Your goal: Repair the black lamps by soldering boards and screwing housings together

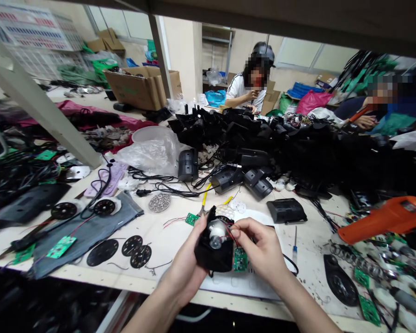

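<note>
- There it was, the black plastic housing (211, 259) above the flat white sheet (225, 283), left hand (187, 260) clamped round it
- Right hand (261, 240) pinched thin red wires (230, 228): wire handling, it seemed
- Next move apparently called for gentle fingers
- Green rectangular circuit board (240, 260) showed beside; yellow-handled pliers (205, 196) lay beyond

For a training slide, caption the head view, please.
Left hand holds a black housing; right hand pinches a red wire near a green circuit board.
</note>
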A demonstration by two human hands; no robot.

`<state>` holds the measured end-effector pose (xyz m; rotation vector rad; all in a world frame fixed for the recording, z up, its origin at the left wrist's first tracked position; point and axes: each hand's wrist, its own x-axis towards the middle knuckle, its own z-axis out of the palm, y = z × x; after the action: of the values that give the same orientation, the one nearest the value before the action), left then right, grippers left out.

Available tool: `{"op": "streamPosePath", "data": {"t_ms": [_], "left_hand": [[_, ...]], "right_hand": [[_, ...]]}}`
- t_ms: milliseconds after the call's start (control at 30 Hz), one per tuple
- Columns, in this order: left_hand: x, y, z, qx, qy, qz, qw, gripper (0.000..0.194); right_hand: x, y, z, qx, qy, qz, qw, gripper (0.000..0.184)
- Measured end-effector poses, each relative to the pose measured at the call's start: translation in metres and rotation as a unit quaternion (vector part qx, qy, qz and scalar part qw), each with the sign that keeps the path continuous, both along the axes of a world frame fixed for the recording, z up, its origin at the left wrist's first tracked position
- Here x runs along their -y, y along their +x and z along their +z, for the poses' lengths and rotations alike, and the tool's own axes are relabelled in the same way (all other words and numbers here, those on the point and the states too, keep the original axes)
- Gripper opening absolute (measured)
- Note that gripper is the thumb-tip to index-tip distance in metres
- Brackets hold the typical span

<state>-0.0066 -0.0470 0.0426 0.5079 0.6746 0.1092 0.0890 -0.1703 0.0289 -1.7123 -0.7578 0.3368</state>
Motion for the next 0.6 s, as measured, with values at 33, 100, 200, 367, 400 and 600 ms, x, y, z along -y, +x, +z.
{"op": "streamPosePath", "data": {"t_ms": [33,100,200,367,400,600], "left_hand": [[-0.003,0.0,-0.002,0.015,0.013,0.003,1.0,0.035],[-0.011,-0.002,-0.006,0.047,0.035,-0.012,0.998,0.037],[-0.024,-0.005,-0.012,0.07,0.037,-0.05,0.996,0.039],[-0.026,-0.008,-0.012,0.069,0.073,-0.055,0.993,0.046],[-0.024,-0.007,-0.01,0.069,0.102,-0.053,0.991,0.051],[-0.011,-0.004,-0.004,0.064,0.271,-0.033,0.96,0.066]], "right_hand": [[0.001,-0.001,0.002,0.046,0.004,0.0,0.999,0.014],[0.004,-0.003,0.006,0.122,0.013,0.009,0.992,0.013],[0.006,-0.004,0.008,0.206,0.026,0.039,0.977,0.015],[0.005,-0.006,0.004,0.314,0.017,0.058,0.948,0.019],[0.004,-0.006,0.004,0.33,0.014,0.06,0.942,0.02],[0.001,-0.008,0.002,0.366,0.02,0.066,0.928,0.023]]}}
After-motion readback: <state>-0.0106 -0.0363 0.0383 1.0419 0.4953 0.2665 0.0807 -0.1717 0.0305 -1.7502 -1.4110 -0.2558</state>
